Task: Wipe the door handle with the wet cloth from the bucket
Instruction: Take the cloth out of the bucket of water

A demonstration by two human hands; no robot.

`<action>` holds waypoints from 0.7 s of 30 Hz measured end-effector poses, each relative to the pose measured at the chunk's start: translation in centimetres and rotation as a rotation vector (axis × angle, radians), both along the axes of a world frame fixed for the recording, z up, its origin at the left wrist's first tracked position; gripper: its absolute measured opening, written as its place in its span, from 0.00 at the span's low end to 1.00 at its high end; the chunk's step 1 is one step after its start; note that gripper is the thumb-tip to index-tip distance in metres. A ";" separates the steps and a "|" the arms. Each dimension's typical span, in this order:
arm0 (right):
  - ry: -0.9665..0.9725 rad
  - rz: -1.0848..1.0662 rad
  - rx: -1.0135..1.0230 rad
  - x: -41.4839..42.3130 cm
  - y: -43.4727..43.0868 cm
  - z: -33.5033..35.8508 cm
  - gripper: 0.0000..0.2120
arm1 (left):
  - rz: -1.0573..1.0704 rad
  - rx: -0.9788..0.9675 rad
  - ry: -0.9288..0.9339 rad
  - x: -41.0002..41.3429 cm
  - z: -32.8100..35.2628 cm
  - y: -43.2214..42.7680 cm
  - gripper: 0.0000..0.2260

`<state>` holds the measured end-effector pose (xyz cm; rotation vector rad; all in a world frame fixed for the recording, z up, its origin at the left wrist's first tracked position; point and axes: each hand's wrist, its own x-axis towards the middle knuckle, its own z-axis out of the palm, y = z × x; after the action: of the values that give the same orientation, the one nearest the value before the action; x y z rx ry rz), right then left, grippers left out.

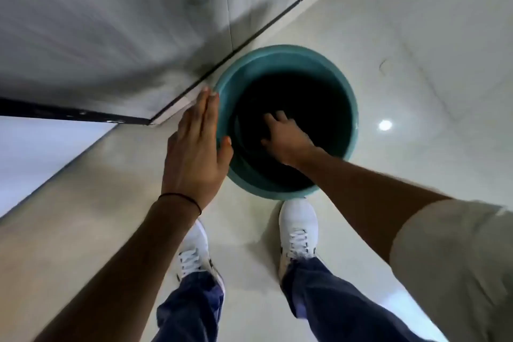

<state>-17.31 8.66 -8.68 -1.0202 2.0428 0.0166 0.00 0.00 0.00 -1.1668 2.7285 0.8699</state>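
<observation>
Down at the bottom of the view, your two legs in dark blue trousers (194, 308) end in white lace-up sneakers (298, 233), both planted on the pale glossy floor (416, 50); the toe of the right sneaker sits just at the near edge of the teal bucket (350, 108). Your right arm comes in from the lower right with a light sleeve (455, 258) covering the upper part, and your left forearm comes up from the lower left with a thin dark band (180, 198) around the wrist.

Your left hand (195, 147) lies flat and open against the outside of the bucket's left wall, fingers straight and together, thumb hooked over the rim; it grips nothing else. Your right hand (286, 136) reaches down inside the bucket, fingers spread and pointing into the dark interior. Whether it has hold of anything, you cannot tell from here, since the inside is too dark and the wet cloth cannot be made out.

The bucket stands on the floor, its far left side close against the base of a grey wall panel (111, 22), where a dark strip (277, 19) runs along the bottom edge. A bright round reflection (385, 125) shines on the floor to the right of the bucket.
</observation>
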 end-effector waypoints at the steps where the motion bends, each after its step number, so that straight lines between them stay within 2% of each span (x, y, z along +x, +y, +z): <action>1: -0.021 0.036 0.040 0.1 -0.6 -1.9 0.31 | 0.006 -0.004 0.022 0.0 -1.3 -0.1 0.32; 4: -0.066 0.056 0.163 -0.1 -2.3 -7.6 0.38 | 0.051 0.039 0.159 0.1 -4.6 -0.4 0.31; 7: 0.000 0.197 0.188 0.2 -3.2 -11.6 0.45 | 0.047 0.059 0.297 0.4 -6.5 -0.4 0.31; 9: 0.024 0.171 0.189 0.5 -3.4 -13.4 0.48 | 0.041 0.067 0.353 0.5 -7.1 -0.4 0.31; 11: 0.003 0.014 0.155 1.0 -3.2 -14.3 0.46 | 0.067 0.102 0.362 0.5 -7.4 -0.3 0.32; 12: 0.000 -0.032 0.092 1.2 -3.1 -14.6 0.41 | 0.082 0.120 0.356 0.4 -7.4 -0.2 0.32; 14: 0.022 -0.015 0.021 1.0 -3.1 -14.4 0.30 | 0.098 0.124 0.335 0.4 -7.2 -0.3 0.32; 15: 0.038 0.016 0.026 0.6 -3.2 -14.2 0.30 | 0.102 0.131 0.319 0.4 -7.1 -0.3 0.32; 18: 0.005 0.071 0.104 -0.5 -2.6 -11.8 0.38 | 0.119 0.167 0.255 0.2 -6.2 -0.5 0.33; 21: -0.078 -0.043 0.074 -0.9 -1.3 -6.7 0.41 | 0.127 0.233 0.223 0.5 -4.5 -0.8 0.33</action>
<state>-18.23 7.38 -15.40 -0.9170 1.9783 0.0294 0.50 -0.79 -4.52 -1.2741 2.6417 1.3700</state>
